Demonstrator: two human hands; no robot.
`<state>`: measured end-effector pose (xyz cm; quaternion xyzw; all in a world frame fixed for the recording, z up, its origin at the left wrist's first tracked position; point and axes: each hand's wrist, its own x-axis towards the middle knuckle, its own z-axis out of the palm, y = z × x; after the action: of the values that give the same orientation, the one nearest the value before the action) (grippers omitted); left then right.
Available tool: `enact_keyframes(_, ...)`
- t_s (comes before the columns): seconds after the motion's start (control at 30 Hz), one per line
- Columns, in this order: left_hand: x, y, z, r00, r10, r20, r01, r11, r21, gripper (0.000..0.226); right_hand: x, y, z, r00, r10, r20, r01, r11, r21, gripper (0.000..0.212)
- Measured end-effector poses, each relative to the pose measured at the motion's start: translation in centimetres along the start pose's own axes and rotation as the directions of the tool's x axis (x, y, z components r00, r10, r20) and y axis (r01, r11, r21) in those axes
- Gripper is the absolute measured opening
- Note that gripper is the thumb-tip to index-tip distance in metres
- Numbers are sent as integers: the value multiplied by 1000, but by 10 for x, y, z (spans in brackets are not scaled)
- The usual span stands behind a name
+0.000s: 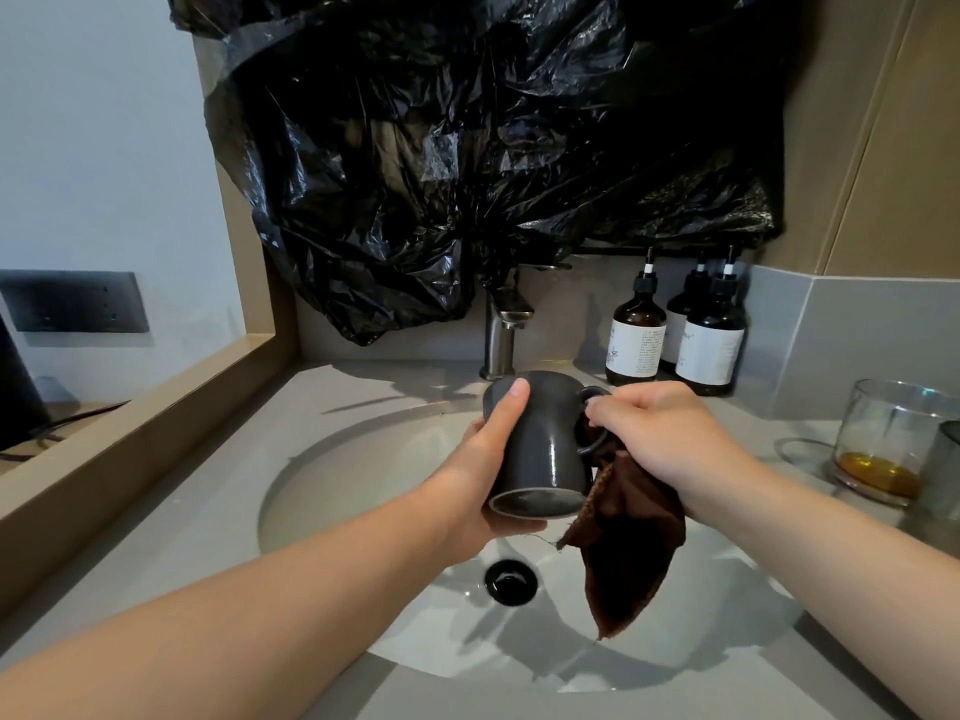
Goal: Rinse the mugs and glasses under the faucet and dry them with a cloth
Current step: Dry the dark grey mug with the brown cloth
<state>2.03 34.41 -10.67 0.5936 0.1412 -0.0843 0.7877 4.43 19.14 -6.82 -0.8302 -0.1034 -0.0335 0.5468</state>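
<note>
Charcoal-glazed mug (pixel 540 449), held above the sink basin (pixel 363 470) and tipped on its side, base turned toward the viewer and mouth pointing away toward the faucet (pixel 501 335). The left hand (pixel 483 480) grips the mug's body from the left, with the thumb laid along the upper wall up to the rim and the remaining fingers wrapped beneath, mostly hidden. The mug's handle projects to the right, where the right hand (pixel 670 439) meets it: the fingers are curled, pinching a brown cloth (pixel 628 553) against the handle loop. The free part of the cloth hangs down from under the right palm, ending in a point over the basin, right of the black drain (pixel 511 582). The brushed-metal faucet stands just behind the mug at the back edge of the basin; no water stream is visible. The grey tabletop (pixel 171 511) surrounds the basin. On it, behind and to the right of the mug, stand three dark pump bottles (pixel 636 335) with white labels; farther right, well apart from the hands, a clear glass (pixel 883 439) holds a shallow amber liquid. Crumpled black plastic sheeting (pixel 467 148) covers the wall above the faucet.
</note>
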Motion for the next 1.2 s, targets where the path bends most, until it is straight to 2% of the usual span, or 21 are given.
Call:
enact_keyframes(0.1,-3,1,-3,999,32,-6,-32,998,-56,73,-2,-5,-3,995,-64,77,71,993,-91,43)
enact_keyframes(0.2,-4,1,-2,997,67,-44,-69,997,-46,68,1,-12,-16,987,-10,159,32,990,-139,49)
enact_keyframes(0.3,-4,0,-1,995,59,-86,-61,998,-26,65,6,-19,-29,995,69,65,-69,998,-9,34)
enact_keyframes(0.33,-3,-1,-1,994,57,-90,-59,998,-17,64,7,-21,-31,1000,25,15,-24,1000,-14,24)
enact_keyframes(0.4,-2,-2,-1,994,61,-95,-60,998,12,62,2,-23,-28,982,-172,-78,164,982,-97,9)
enact_keyframes(0.47,-1,-4,1,993,69,-97,-64,997,45,61,-9,-24,-20,908,-414,-68,378,878,-294,15)
enact_keyframes(0.5,-1,-4,2,993,70,-94,-65,996,55,61,-13,-22,-14,853,-521,-28,467,787,-404,17)
enact_keyframes(0.57,0,-5,3,993,71,-93,-65,996,68,63,-16,-14,-3,724,-683,97,591,540,-599,12)
enact_keyframes(0.6,0,-6,3,993,71,-99,-64,995,70,64,-15,-10,2,670,-725,159,622,432,-653,8)
enact_keyframes(0.63,1,-6,3,992,69,-109,-63,996,64,65,-15,-8,4,636,-748,189,639,374,-672,6)
enact_keyframes(0.8,-1,-2,0,989,50,-141,-58,997,-50,65,-25,-4,12,541,-768,342,749,255,-611,6)
enact_keyframes(0.87,0,-2,0,989,48,-140,-56,997,-52,67,-26,-2,15,545,-774,323,753,283,-594,7)
enact_keyframes(0.97,-1,-3,3,986,71,-148,-73,997,-8,65,-15,-3,12,577,-802,157,671,355,-651,12)
enact_keyframes(1.1,-4,-4,9,980,133,-151,-119,988,98,61,-4,-4,5,688,-725,11,564,526,-637,9)
enact_keyframes(1.13,-4,-4,9,977,141,-157,-126,986,106,61,-4,-4,4,700,-714,11,562,542,-625,10)
enact_keyframes(1.2,-5,-3,8,977,133,-167,-118,988,96,61,-8,-4,5,667,-743,65,604,487,-630,11)
